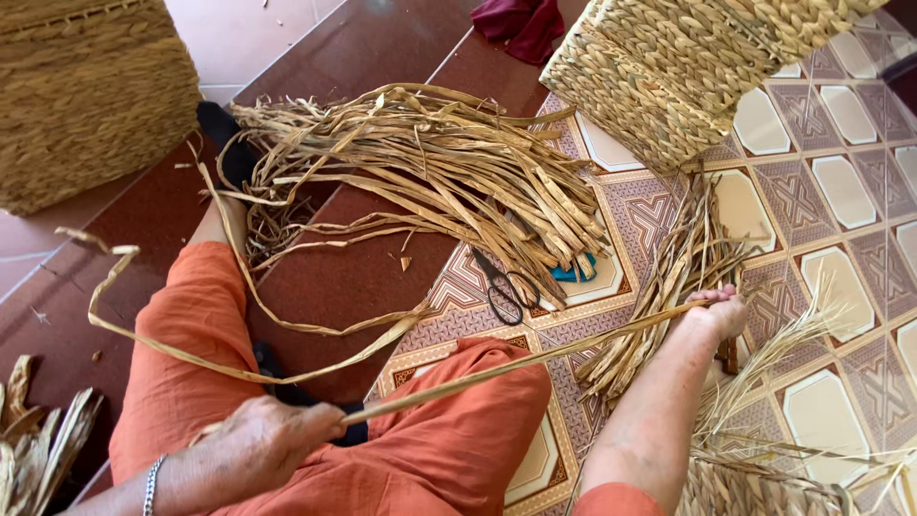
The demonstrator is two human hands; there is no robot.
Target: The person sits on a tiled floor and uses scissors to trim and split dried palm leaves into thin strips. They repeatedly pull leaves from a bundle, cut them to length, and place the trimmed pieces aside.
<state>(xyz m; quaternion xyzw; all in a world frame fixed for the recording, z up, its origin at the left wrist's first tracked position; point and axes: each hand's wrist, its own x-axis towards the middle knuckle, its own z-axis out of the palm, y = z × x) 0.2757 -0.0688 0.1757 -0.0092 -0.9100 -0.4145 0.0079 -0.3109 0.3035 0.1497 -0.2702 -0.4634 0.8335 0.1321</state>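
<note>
Woven basket [91, 96] cut by frame edge; scissors [506, 287] blades under fibres.

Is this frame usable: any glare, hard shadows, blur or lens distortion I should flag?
Head view: soft, even daylight, no hard shadows; mild sheen on the tiled floor, no blown-out glare. Left hand, right hand and the taut strand between them are sharp. Wide-angle stretch shows at the edges, on the woven basket.

Patterned tiled floor [841, 191], dried leaf strips [430, 162], scissors [504, 287], woven baskets [86, 96] on it
</note>
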